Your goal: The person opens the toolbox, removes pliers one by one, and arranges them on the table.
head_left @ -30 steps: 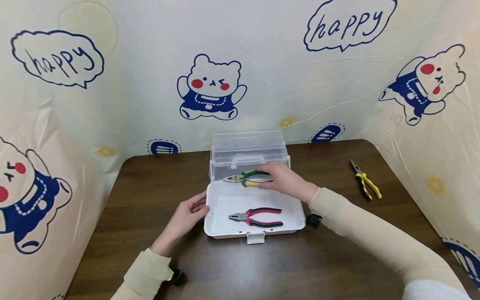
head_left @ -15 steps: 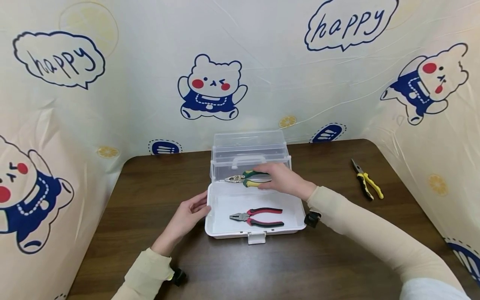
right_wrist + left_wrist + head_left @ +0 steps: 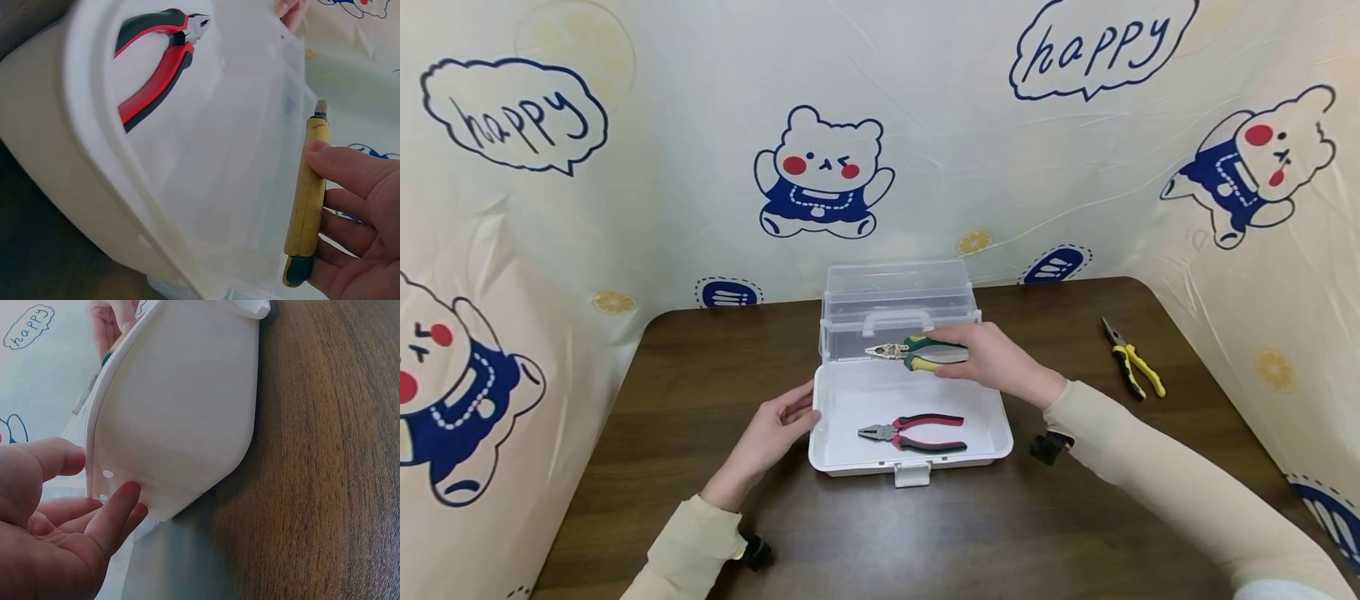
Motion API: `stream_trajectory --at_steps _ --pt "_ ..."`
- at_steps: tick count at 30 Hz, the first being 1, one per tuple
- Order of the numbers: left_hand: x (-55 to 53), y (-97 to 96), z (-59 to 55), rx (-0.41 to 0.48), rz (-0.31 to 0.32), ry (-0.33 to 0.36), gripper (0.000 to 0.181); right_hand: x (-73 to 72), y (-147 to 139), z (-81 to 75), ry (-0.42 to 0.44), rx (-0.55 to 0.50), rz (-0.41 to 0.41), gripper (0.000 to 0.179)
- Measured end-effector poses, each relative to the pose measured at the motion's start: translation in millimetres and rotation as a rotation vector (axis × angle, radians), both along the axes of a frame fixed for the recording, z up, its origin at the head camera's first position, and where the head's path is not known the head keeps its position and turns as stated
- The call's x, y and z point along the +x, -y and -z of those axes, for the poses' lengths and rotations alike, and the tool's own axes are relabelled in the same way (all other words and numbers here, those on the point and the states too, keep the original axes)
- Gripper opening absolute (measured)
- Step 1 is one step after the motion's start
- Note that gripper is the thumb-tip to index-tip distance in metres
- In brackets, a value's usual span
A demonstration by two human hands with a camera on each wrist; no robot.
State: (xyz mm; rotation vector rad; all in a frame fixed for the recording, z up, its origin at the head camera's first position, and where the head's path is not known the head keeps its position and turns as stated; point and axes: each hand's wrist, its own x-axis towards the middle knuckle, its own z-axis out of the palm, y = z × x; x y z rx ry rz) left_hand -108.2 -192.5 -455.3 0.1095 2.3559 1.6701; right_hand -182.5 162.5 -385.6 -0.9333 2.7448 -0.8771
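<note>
A white toolbox [image 3: 850, 396] stands with its transparent lid [image 3: 897, 287] tipped back. My left hand [image 3: 778, 427] grips its left side, the thumb at the rim and the fingers against the outer wall in the left wrist view. My right hand [image 3: 988, 354] pinches the handles of green-and-yellow combination pliers [image 3: 917, 353], held over the back of the box with the metal nose pointing left. In the right wrist view a yellow handle [image 3: 306, 187] lies between thumb and fingers. Red-and-black combination pliers [image 3: 910, 433] lie on the box's floor near the front.
Yellow-and-black long-nose pliers [image 3: 1132, 358] lie on the brown wooden table [image 3: 1045, 517] at the right. A white latch [image 3: 912, 475] hangs at the box's front. Behind the table hangs a printed curtain [image 3: 700, 208]. The lid carries a handle [image 3: 897, 320].
My right hand has moved right and slightly up with the green-and-yellow pliers over the last half second. My left hand keeps its place on the box. The red-and-black pliers lie as before.
</note>
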Motion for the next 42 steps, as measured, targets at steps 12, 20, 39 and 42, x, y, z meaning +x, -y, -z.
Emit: stream_trajectory --at_steps 12,20,39,42 --pt "-1.5 1.6 2.9 0.000 0.008 0.009 0.057 19.5 -48 -12.7 0.004 0.030 0.141 0.058" --pt "-0.9 1.2 1.8 -0.005 -0.001 0.017 0.058 36.6 -86 -13.4 -0.027 0.064 0.228 0.056" --pt "-0.4 -1.3 0.3 -0.012 -0.006 0.007 0.057 49.1 -159 21.7 0.054 0.133 0.497 0.063" --pt "-0.5 -2.1 0.7 -0.011 -0.009 0.011 0.056 44.9 -165 31.5 0.065 0.126 0.538 0.063"
